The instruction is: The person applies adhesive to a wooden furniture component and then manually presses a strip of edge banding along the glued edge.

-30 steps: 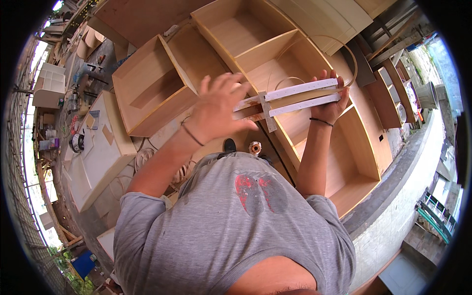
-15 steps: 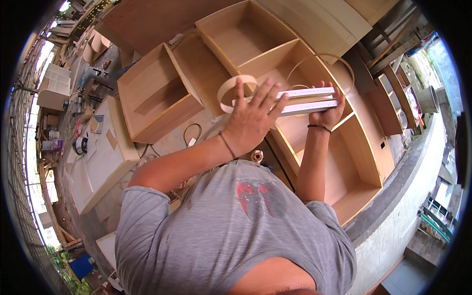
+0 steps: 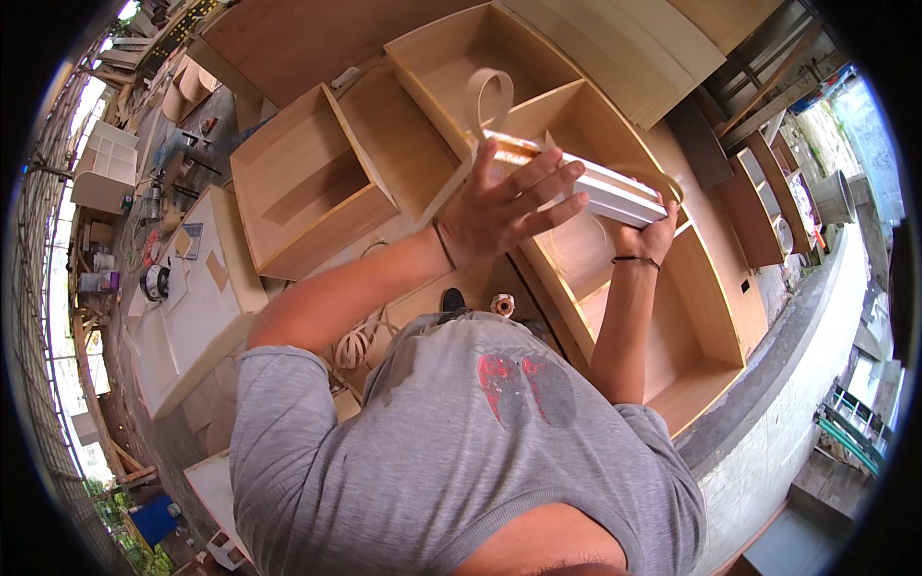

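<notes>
Long white twin-rail frame now tilted, left end swung away from the person. Left hand shifted right, across it. Thin tan strip loop moved over open tan wooden cabinet's left edge.

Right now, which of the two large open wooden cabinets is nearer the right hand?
The long, divided cabinet: the right hand appears over it; the shorter cabinet lies farther left.

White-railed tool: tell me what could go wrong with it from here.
If the right hand loosens on its end, the white-railed tool might drop toward the open wooden cabinet behind it in view and scratch it. The thin curled strip looping up beside the left hand might kink or catch on it.
</notes>
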Demonstrator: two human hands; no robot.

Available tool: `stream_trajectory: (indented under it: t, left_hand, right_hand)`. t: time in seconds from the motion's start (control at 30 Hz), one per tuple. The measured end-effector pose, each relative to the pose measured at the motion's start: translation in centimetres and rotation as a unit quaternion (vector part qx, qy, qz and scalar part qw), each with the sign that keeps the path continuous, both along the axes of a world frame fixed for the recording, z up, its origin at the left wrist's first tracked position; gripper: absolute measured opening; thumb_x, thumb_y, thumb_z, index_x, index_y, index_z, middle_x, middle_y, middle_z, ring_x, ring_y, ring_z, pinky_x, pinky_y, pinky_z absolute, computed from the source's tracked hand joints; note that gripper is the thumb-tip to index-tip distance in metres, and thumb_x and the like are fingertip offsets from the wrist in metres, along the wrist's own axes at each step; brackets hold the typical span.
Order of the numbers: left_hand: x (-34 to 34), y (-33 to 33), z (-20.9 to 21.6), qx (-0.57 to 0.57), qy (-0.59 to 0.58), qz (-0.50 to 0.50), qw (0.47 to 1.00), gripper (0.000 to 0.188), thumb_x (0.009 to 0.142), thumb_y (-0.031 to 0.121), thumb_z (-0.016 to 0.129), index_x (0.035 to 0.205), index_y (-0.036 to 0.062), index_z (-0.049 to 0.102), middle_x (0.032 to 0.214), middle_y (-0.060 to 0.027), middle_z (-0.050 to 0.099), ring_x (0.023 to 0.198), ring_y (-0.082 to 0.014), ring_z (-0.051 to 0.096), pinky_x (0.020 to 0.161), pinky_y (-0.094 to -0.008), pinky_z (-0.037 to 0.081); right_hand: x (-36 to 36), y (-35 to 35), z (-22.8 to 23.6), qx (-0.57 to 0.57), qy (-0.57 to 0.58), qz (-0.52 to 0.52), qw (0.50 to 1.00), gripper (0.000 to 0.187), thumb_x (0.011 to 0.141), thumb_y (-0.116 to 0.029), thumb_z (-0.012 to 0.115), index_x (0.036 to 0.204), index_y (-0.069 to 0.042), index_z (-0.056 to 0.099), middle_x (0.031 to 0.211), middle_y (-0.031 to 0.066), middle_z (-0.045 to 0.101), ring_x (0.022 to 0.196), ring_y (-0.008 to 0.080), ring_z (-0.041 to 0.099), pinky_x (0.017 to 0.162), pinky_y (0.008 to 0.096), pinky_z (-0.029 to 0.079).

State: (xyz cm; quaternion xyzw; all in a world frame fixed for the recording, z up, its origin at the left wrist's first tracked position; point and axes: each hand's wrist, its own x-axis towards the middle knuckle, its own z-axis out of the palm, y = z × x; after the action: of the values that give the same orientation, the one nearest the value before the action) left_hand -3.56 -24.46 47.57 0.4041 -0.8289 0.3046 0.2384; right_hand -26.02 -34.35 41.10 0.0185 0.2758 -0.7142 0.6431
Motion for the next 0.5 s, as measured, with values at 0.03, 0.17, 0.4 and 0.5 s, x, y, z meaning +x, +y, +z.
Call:
stream_trajectory:
  t: [0.03,0.17,0.4,0.5]
  left_hand:
    - [0.3,-0.8,0.9,-0.011,-0.005,-0.017,1.000,0.044,0.088,0.018,0.049,0.130,0.0275,0.045,0.141,-0.0024,0.040,0.130,-0.0216,0.035,0.098,-0.0621,0.028]
    - [2.0,-4.9,5.1,-0.105,-0.082,-0.037,0.990,0.045,0.089,0.021,0.047,0.133,0.0315,0.042,0.139,0.0006,0.042,0.124,-0.0204,0.041,0.086,-0.0381,0.043]
    - [3.0,-7.6,8.3,-0.183,-0.164,-0.096,0.965,0.054,0.087,0.016,0.052,0.136,0.0333,0.036,0.142,0.0014,0.038,0.125,-0.0204,0.040,0.083,-0.0295,0.045]
    - [3.7,-8.7,8.3,-0.189,-0.182,-0.120,0.957,0.057,0.084,0.012,0.055,0.134,0.0324,0.037,0.140,0.0012,0.039,0.124,-0.0222,0.042,0.081,-0.0318,0.048]
  right_hand:
    - [0.0,0.1,0.2,0.000,0.002,0.004,1.000,0.035,0.098,-0.036,0.033,0.098,-0.002,0.043,0.100,0.0164,0.051,0.101,0.0351,0.052,0.095,0.0506,0.043]
    - [1.5,1.3,3.2,0.015,0.037,0.004,0.999,0.036,0.099,-0.038,0.027,0.101,-0.004,0.041,0.103,0.0122,0.051,0.099,0.0301,0.053,0.092,0.0513,0.044]
    - [0.5,-0.2,3.0,-0.014,0.033,0.006,0.999,0.037,0.099,-0.040,0.028,0.106,-0.005,0.040,0.107,0.0130,0.050,0.101,0.0315,0.053,0.089,0.0528,0.046]
    - [1.1,-0.3,3.4,0.003,0.024,0.025,0.999,0.042,0.098,-0.042,0.030,0.112,-0.004,0.040,0.112,0.0165,0.048,0.104,0.0337,0.051,0.092,0.0536,0.045]
